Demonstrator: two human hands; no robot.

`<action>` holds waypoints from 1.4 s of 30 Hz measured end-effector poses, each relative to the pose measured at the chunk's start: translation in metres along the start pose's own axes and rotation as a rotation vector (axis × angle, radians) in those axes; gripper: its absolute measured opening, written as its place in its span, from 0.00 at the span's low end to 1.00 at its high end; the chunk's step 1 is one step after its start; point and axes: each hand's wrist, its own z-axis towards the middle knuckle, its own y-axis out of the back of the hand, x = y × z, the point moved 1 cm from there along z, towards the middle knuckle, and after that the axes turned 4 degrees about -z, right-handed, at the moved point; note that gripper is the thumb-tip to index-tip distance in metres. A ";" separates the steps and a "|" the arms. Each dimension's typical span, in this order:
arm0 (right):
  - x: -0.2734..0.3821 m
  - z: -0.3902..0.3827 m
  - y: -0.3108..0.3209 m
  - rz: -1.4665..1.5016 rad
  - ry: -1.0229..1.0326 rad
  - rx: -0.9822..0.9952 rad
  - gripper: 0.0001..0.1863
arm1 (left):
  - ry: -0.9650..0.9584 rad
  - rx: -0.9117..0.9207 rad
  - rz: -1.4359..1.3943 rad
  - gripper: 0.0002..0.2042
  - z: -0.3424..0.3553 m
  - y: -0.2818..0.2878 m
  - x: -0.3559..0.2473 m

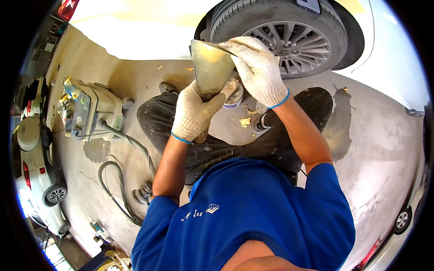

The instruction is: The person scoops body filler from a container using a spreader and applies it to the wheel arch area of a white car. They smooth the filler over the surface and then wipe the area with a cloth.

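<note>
My left hand (193, 113), in a white knit glove with a blue cuff, is closed round the handle end of a wide putty knife (210, 67). Its broad, dull metal blade points up and carries a yellowish smear. At the blade's top edge, my right hand (260, 70), gloved the same way, pinches a thin flat scraper that shows almost edge-on. The glove covers most of that scraper. Below the hands, between my legs, stands a round tin (234, 98), partly hidden by the left glove.
A white car with yellowish patches stands in front, its wheel (282, 45) close to my hands. A phone (309, 4) rests at the tyre's top. To the left are a dust-extractor box (92, 110), its hose (131, 140) and a sander (143, 193). Yellowish scraps (244, 122) lie on the floor.
</note>
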 end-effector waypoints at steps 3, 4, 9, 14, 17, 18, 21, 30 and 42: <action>0.001 -0.002 0.002 -0.177 -0.148 0.112 0.12 | -0.004 -0.026 -0.005 0.15 0.001 0.002 0.003; -0.007 -0.005 0.003 -0.153 -0.116 0.024 0.11 | -0.012 -0.037 -0.003 0.15 0.002 0.002 0.007; 0.002 -0.015 0.016 0.978 -1.059 -0.211 0.14 | -0.448 -0.260 0.452 0.25 0.024 0.014 0.042; 0.012 -0.031 -0.005 1.312 -1.206 -0.092 0.19 | -0.635 -0.357 0.723 0.38 0.038 0.005 0.072; 0.012 -0.032 0.006 1.256 -1.229 -0.180 0.18 | -0.440 -0.347 0.778 0.39 0.036 -0.008 0.090; 0.014 -0.032 0.010 1.258 -1.230 -0.213 0.17 | -0.344 -0.279 0.830 0.37 0.031 -0.012 0.094; 0.016 -0.023 0.016 1.339 -0.934 -0.228 0.15 | -0.220 -0.116 0.792 0.24 0.026 -0.016 0.139; 0.011 -0.014 0.030 0.626 -0.283 -0.093 0.16 | 0.094 0.087 0.033 0.16 0.016 0.022 0.058; 0.004 -0.018 0.027 0.694 -0.637 -0.057 0.14 | 0.114 0.085 0.084 0.20 0.011 0.024 0.044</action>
